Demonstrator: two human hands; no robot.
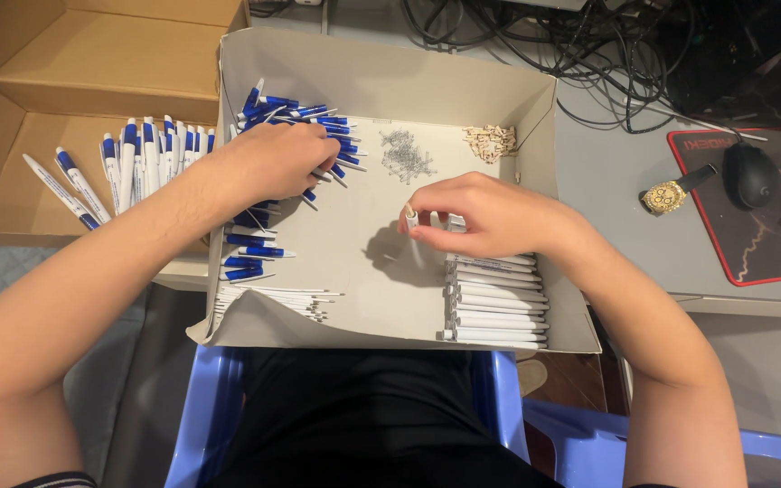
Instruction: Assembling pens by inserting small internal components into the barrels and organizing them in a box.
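Looking down from the head view: left hand (273, 163) reaches into a pile of blue pen tips (305, 117) in a shallow white box (390, 81), fingers curled among them; right hand (485, 215) pinches one white pen barrel (411, 219) upright at box centre, above stacked white barrels (497, 303); finished pens (142, 158) lie in a cardboard box (11, 145) left.

The left hand (275, 163) hides the blue pen parts (305, 113) beneath its fingers (314, 158)

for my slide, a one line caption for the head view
Left hand digs into blue pen parts; right hand holds a white barrel.
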